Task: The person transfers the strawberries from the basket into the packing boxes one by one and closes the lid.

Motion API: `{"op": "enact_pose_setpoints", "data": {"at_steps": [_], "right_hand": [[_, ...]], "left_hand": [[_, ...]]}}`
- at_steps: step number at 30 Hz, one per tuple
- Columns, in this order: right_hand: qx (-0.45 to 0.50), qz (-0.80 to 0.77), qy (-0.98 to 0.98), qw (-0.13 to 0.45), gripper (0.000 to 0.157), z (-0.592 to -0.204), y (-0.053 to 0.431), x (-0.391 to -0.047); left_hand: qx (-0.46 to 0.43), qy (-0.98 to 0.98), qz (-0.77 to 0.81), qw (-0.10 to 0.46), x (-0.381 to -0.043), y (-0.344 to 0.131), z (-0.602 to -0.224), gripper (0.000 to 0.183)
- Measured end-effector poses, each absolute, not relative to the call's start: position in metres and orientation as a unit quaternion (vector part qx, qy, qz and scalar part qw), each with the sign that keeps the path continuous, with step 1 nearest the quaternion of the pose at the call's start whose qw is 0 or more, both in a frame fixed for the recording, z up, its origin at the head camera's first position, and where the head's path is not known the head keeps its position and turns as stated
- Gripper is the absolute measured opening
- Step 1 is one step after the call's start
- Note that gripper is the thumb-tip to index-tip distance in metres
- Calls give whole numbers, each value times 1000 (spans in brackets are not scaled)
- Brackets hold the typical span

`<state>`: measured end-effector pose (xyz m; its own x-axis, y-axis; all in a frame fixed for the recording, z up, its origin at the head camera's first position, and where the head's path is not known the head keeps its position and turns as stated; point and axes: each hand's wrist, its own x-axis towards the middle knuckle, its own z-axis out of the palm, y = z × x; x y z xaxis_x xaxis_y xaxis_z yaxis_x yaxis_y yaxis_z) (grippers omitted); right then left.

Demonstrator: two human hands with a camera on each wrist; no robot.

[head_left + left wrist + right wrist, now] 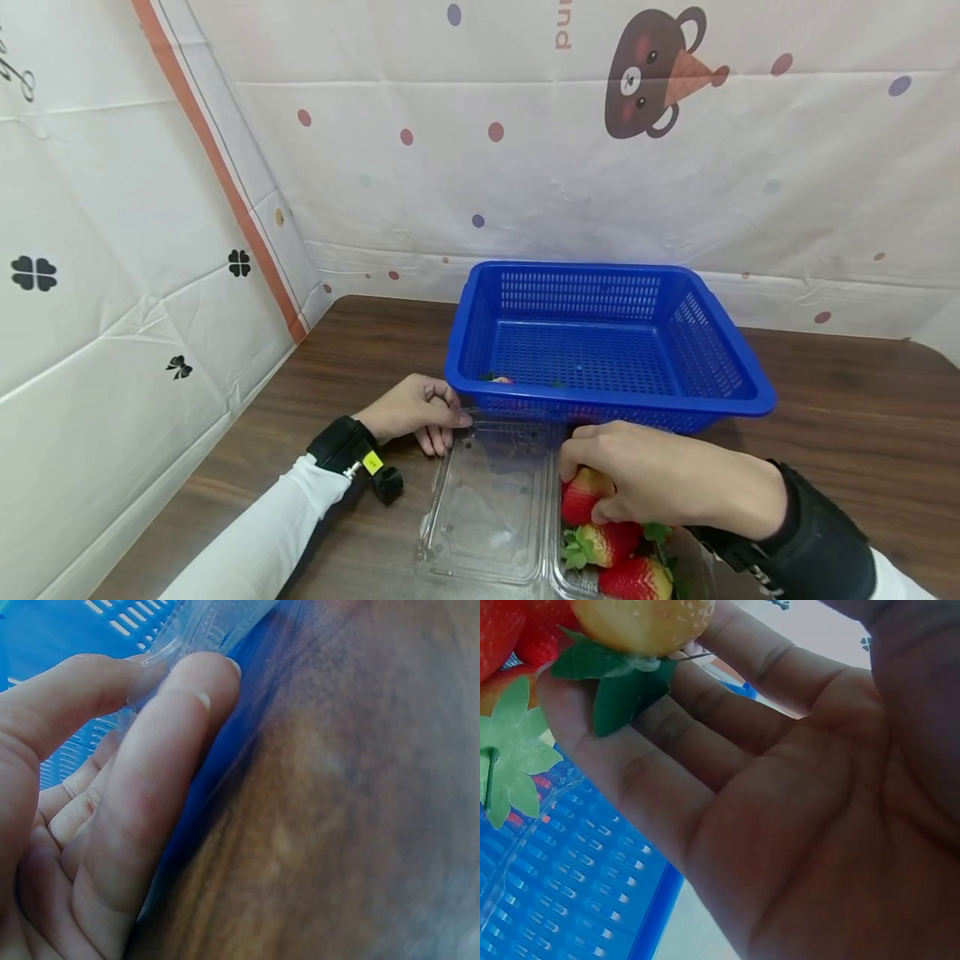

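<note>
Gripping a partly hidden strawberry [585,500], right fingers [641,780] curl; left fingers [142,787] pinch the lid [493,508].

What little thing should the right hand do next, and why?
Maybe the right hand should gently settle its strawberry into the clear box, then let go. It grips the strawberry low among the other strawberries, so a rough drop might squash them, and the left hand pinches the open lid.
</note>
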<state>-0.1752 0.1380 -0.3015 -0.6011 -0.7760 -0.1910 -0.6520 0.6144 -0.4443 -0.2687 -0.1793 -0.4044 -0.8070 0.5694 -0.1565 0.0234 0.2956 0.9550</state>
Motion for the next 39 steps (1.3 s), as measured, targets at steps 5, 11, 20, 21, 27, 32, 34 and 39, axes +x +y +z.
{"op": "enact_pose_setpoints", "data": {"at_steps": [5, 11, 20, 21, 27, 32, 34, 39], "right_hand": [[-404, -165, 880, 189, 32, -302, 138, -175], [-389, -162, 885, 200, 32, -301, 138, -174], [-391, -158, 886, 194, 31, -299, 138, -174], [-391, -158, 886, 192, 31, -299, 138, -174], [-391, -151, 890, 179, 30, -298, 138, -174], [-386, -146, 895, 168, 30, -295, 138, -174], [-387, -147, 896, 163, 29, -293, 138, -174], [-405, -148, 893, 132, 26, -289, 136, -173]], "left_hand": [[192, 767, 561, 244, -269, -179, -404, 31], [192, 768, 561, 244, -268, -179, -402, 31], [195, 769, 560, 241, -268, -179, -402, 31], [195, 767, 561, 241, -268, -179, -402, 31], [192, 764, 565, 245, -268, -179, -404, 30], [193, 768, 560, 242, -268, -179, -403, 30], [193, 769, 560, 241, -268, -178, -403, 30], [193, 772, 556, 239, -268, -178, -403, 29]]}}
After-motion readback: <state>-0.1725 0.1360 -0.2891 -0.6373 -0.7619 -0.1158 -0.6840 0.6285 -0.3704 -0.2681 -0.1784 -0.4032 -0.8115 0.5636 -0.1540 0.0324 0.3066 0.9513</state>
